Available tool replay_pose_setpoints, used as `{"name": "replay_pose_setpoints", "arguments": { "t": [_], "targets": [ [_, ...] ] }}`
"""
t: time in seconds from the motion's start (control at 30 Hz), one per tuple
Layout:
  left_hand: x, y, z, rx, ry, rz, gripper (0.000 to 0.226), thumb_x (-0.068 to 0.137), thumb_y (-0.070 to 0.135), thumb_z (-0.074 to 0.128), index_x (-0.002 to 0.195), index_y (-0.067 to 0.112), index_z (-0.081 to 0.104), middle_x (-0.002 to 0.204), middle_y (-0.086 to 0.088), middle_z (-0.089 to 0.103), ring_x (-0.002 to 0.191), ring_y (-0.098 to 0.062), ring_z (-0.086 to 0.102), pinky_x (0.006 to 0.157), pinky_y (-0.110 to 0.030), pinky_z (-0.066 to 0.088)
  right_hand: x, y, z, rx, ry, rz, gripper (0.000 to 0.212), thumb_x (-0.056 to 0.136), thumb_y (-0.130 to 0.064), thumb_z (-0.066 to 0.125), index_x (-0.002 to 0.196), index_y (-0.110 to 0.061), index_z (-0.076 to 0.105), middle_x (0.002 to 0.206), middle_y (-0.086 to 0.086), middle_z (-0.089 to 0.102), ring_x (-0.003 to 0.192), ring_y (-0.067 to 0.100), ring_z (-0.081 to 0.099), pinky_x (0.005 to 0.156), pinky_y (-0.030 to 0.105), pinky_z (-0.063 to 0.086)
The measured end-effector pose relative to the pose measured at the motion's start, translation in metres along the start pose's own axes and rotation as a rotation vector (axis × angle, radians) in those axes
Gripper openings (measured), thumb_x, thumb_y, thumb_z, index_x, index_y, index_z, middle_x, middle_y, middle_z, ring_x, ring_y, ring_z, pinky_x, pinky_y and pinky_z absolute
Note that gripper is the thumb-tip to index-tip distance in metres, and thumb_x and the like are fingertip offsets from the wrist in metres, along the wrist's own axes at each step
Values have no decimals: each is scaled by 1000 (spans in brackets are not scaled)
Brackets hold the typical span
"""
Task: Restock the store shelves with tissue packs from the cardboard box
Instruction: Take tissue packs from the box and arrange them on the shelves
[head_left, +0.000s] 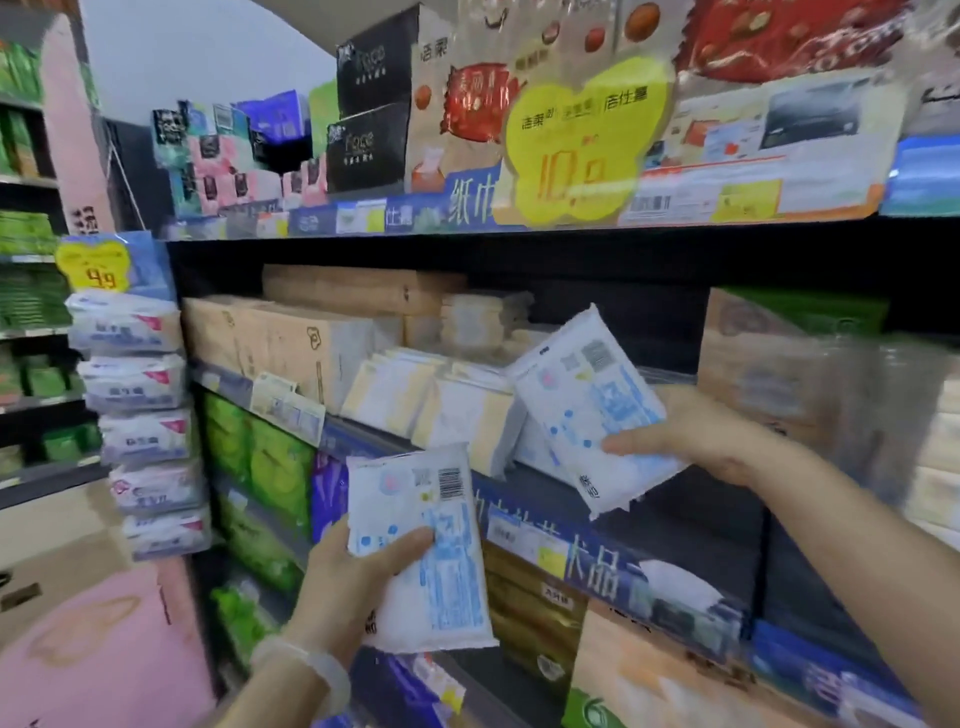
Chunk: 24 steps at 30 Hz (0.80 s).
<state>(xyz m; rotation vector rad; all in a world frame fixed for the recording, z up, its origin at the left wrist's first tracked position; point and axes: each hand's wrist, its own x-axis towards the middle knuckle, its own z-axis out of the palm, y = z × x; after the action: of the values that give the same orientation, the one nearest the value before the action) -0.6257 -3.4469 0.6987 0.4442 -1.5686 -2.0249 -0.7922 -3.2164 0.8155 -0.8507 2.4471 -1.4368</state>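
Biggest risk I see is the row of packs (441, 405) already leaning on the middle shelf (597, 512): shove the new one in too hard and they probably topple off the front edge. The right hand (696, 431) pinches a tissue pack (592, 400) by its lower edge, tilted, at about 3 o'clock from that row. The left hand (353, 577) grips a second pack (426, 545) upright at about 6 o'clock, below the shelf lip.

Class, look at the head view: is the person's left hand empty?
No: the left hand grips a white-and-blue tissue pack, thumb across its front, while the right hand holds a second tissue pack.
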Motion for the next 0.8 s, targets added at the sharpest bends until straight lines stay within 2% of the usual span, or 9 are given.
{"name": "replay_pose_setpoints", "arguments": {
  "t": [0.1, 0.2, 0.33, 0.37, 0.43, 0.5, 0.57, 0.67, 0.8],
  "targets": [
    [39, 4, 1, -1, -102, -22, 25, 73, 0, 73, 96, 7, 67, 85, -11, 75, 75, -29, 73, 66, -40, 58, 29, -18, -7, -436, 8, 42, 25, 68, -14, 83, 89, -14, 69, 87, -3, 71, 77, 15, 67, 73, 29, 54],
    [77, 8, -4, 11, -201, -43, 29, 73, 1, 73, 101, 7, 66, 91, -12, 75, 83, -32, 72, 77, -48, 56, 53, -23, -2, -697, -52, 162, 27, 64, -22, 86, 82, -16, 66, 87, -4, 69, 84, 18, 65, 72, 28, 52],
    [122, 10, -14, 34, -310, -94, 33, 70, 4, 76, 101, 11, 66, 89, -9, 75, 81, -29, 72, 79, -49, 56, 77, -16, 15, -947, -96, 404, 78, 70, -37, 80, 134, -11, 45, 138, 1, 44, 126, 22, 43, 102, 28, 38],
    [131, 10, -16, 42, -340, -108, 34, 69, 5, 77, 101, 12, 65, 89, -7, 76, 81, -28, 73, 78, -48, 56, 80, -13, 19, -990, -106, 450, 83, 72, -39, 79, 139, -11, 39, 144, 2, 38, 127, 21, 41, 100, 27, 37],
    [144, 10, -19, 57, -392, -122, 34, 69, 6, 77, 100, 13, 65, 86, -5, 76, 78, -25, 73, 73, -44, 57, 86, -7, 26, -1046, -89, 489, 78, 73, -40, 77, 135, -8, 42, 142, 5, 39, 115, 20, 45, 78, 23, 38],
    [152, 10, -18, 56, -442, -124, 33, 68, 4, 77, 98, 12, 65, 85, -5, 76, 77, -24, 73, 72, -42, 57, 88, -2, 32, -1111, 9, 465, 64, 70, -41, 79, 118, -11, 50, 131, 7, 48, 105, 23, 49, 70, 25, 37],
    [158, 7, -15, 42, -473, -128, 31, 68, 1, 76, 96, 12, 66, 85, -6, 76, 76, -24, 73, 70, -40, 57, 87, 2, 39, -1222, 131, 420, 57, 66, -45, 80, 104, -17, 47, 118, 6, 56, 94, 23, 51, 69, 30, 38],
    [166, 4, -10, 10, -499, -149, 27, 69, 1, 76, 92, 14, 68, 83, -4, 76, 73, -21, 73, 61, -33, 57, 81, 6, 53, -1301, 275, 345, 68, 66, -48, 78, 118, -17, 47, 116, 4, 55, 102, 24, 53, 70, 30, 37],
    [172, 4, 0, 5, -544, -155, 25, 70, 3, 76, 91, 15, 69, 83, -3, 76, 75, -21, 73, 65, -34, 56, 74, 17, 61, -1290, 408, 296, 77, 67, -52, 75, 127, -16, 45, 120, 7, 48, 114, 26, 44, 87, 32, 38]
  ]
}}
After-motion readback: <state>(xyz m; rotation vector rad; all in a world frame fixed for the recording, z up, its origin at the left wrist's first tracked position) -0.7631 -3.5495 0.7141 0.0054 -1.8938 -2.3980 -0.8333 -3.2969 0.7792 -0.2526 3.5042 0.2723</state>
